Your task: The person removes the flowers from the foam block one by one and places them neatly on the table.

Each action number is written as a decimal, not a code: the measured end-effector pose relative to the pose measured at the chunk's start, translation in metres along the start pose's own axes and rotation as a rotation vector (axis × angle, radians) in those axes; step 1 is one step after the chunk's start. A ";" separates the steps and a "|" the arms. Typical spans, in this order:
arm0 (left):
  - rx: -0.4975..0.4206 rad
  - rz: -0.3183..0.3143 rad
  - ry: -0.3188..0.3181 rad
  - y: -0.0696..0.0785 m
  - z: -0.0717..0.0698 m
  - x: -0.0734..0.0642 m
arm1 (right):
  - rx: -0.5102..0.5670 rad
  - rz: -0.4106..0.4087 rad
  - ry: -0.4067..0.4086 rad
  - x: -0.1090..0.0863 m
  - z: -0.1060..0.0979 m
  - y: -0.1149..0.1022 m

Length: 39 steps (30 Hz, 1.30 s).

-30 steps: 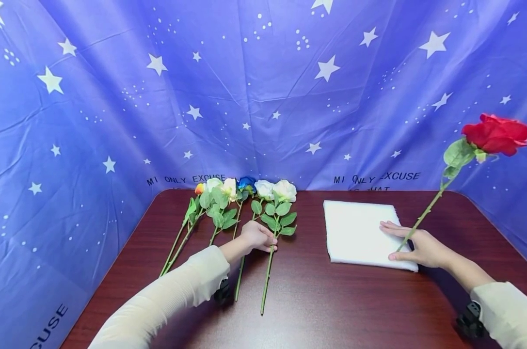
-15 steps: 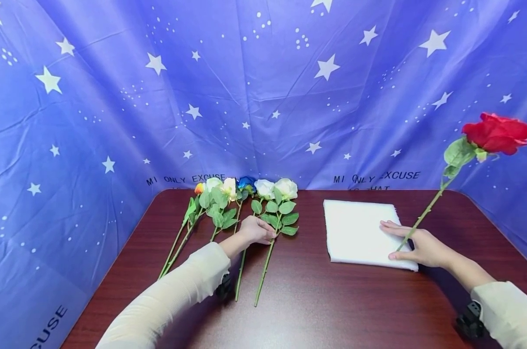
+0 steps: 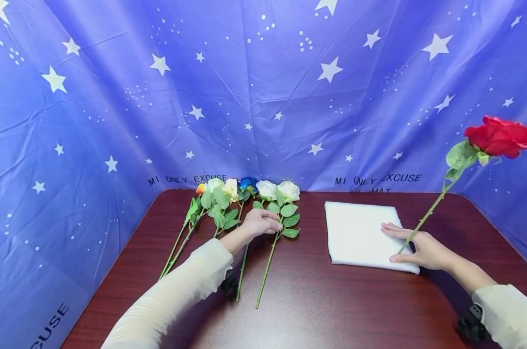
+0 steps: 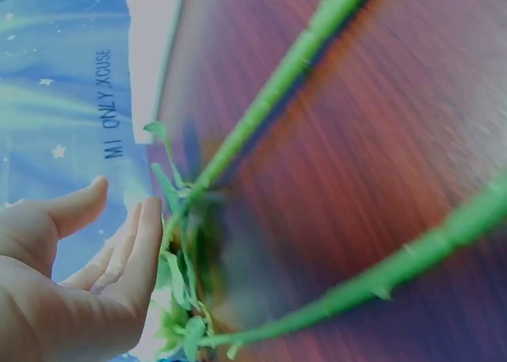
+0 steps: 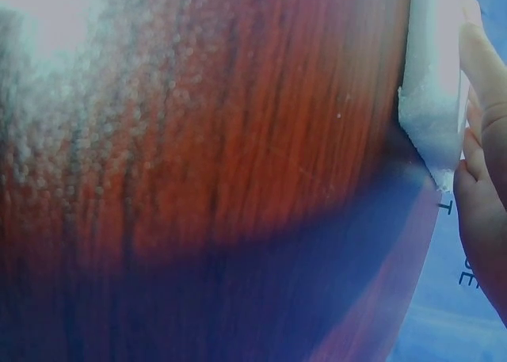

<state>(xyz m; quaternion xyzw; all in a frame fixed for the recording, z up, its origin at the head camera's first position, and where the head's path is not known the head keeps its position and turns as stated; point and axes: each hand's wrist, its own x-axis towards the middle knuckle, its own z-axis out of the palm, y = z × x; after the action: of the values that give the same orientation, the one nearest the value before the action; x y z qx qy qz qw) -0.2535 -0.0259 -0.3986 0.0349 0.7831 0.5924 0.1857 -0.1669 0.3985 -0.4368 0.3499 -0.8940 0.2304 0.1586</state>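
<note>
My left hand reaches over the white rose at the right end of the flower row, near its upper stem and leaves. In the left wrist view, thumb and fingers are apart, and the fingertips lie close beside a green stem; whether they touch it is unclear. My right hand rests on the right side of a white foam block, thumb and fingers spread. A red rose stands tilted right, its stem rising from the foam between that thumb and fingers.
Left of the white rose lie another white rose, a blue rose, a cream rose and an orange flower, stems toward me. Starry blue cloth hangs around the dark wooden table.
My left hand has slid away from me along the white rose's stem and its fingers have come off their grip. The stem's near end shifted slightly left. The right hand stays put.
</note>
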 end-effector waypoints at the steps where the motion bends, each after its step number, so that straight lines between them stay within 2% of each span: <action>1: 0.001 0.009 -0.010 0.001 0.002 0.001 | -0.002 0.001 -0.001 -0.001 0.000 0.000; 6: 0.007 0.068 -0.058 0.010 0.019 0.006 | -0.013 0.006 -0.005 -0.003 -0.001 0.000; 11: -0.041 0.114 -0.099 0.022 0.041 0.011 | -0.013 -0.001 0.000 -0.002 -0.002 0.000; 17: 0.004 0.198 -0.121 0.037 0.072 0.017 | -0.004 -0.010 -0.007 0.001 -0.003 -0.001; 23: -0.067 0.206 -0.183 0.057 0.105 0.018 | 0.001 -0.005 -0.024 0.004 -0.004 -0.002; 31: -0.002 0.253 -0.207 0.089 0.157 0.016 | 0.004 -0.010 -0.009 0.003 -0.004 -0.001; 34: 0.018 0.265 -0.235 0.097 0.172 0.013 | 0.009 -0.035 0.005 0.003 -0.002 0.001; 39: 0.063 0.263 -0.240 0.107 0.194 0.012 | 0.034 -0.054 0.010 0.002 0.000 0.004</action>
<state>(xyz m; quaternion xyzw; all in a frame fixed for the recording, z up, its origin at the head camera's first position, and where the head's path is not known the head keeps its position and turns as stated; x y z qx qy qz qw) -0.2184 0.1861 -0.3455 0.2132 0.7624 0.5782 0.1975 -0.1712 0.4001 -0.4374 0.3755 -0.8793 0.2431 0.1634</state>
